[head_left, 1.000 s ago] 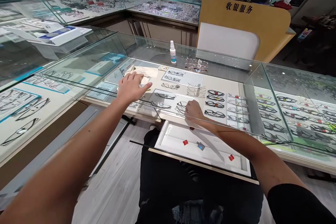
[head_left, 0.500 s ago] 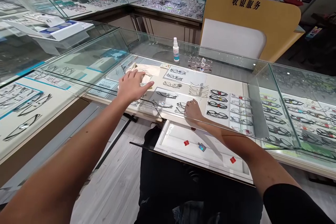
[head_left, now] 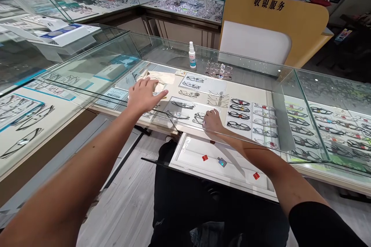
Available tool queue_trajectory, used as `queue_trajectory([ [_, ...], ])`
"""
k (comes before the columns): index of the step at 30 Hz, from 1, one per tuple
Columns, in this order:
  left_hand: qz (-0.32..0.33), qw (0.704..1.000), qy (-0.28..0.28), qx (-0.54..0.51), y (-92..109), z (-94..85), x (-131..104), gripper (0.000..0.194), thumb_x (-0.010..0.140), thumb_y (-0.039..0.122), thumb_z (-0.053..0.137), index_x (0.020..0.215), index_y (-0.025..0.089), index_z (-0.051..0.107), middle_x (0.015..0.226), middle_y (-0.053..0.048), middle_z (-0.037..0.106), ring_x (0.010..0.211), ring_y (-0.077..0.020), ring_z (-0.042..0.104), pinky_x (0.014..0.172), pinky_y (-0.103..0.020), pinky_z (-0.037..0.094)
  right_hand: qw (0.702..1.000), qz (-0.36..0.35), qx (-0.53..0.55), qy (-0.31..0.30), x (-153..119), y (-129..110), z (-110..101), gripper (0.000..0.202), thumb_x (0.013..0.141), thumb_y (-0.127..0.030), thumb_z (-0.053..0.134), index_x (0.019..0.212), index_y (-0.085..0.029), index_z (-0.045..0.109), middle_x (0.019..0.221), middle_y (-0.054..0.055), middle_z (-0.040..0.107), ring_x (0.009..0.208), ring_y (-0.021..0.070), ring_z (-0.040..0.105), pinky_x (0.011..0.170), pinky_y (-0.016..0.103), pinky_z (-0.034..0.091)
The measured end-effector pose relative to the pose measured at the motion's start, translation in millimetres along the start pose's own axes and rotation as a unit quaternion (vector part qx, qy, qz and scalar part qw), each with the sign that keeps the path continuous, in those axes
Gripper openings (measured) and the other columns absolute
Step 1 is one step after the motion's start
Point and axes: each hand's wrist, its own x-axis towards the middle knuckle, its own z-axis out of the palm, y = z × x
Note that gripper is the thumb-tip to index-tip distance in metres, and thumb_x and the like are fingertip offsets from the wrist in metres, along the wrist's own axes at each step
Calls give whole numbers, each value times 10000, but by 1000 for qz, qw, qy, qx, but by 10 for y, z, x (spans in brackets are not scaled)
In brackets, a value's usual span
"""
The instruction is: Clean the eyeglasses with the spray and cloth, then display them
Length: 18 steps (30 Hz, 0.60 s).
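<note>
My left hand point(head_left: 145, 94) rests on the glass top of the display case, fingers spread, with nothing held. Beneath the glass near it lies a cream cloth point(head_left: 165, 77). My right hand point(head_left: 213, 121) reaches inside the case from the near side, its fingers curled at the right end of a pair of eyeglasses point(head_left: 198, 117). Those glasses lie on a pale display board point(head_left: 185, 111); the fingertips' contact is partly hidden. On the same board are a dark-framed pair point(head_left: 182, 105) and a thin-framed pair point(head_left: 177, 115).
A white spray bottle point(head_left: 192, 55) stands on the glass top, near some stacked frames point(head_left: 218, 70). Rows of eyeglasses point(head_left: 239, 115) lie to the right. An open drawer point(head_left: 191, 150) with small red tags sits above my lap. Farther back stands a yellow counter point(head_left: 307, 19).
The view has shifted very slightly. Both hands keep the same places and poses, and the eyeglasses have not visibly moved.
</note>
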Motion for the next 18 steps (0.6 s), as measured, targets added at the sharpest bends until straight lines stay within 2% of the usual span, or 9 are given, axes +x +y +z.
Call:
queue_trajectory([
  [5,-2,1000,0,4,5,-5,0,910,1012,786,393,1707,211,511,1870,-155,345,1732,-441,276,1379,-637,251,1000,8,17,0,16,68,-76,294,1029,-369,610,1010,-181,835,1300,170,775,1304,350,587,1387,538,189],
  [11,-1,1000,0,4,15,-15,-14,913,1014,791,385,1707,209,509,1868,-150,349,1727,-452,281,1383,-627,247,999,17,28,4,55,183,-197,380,1073,-386,556,1173,-157,842,1358,169,802,1403,379,569,1386,561,183],
  [18,-1,1000,1,2,6,-12,-11,906,1017,790,386,1706,214,511,1870,-152,344,1732,-439,276,1385,-631,242,999,6,37,2,123,210,-180,406,1083,-358,527,1221,-142,841,1458,173,777,1469,392,531,1396,572,159],
])
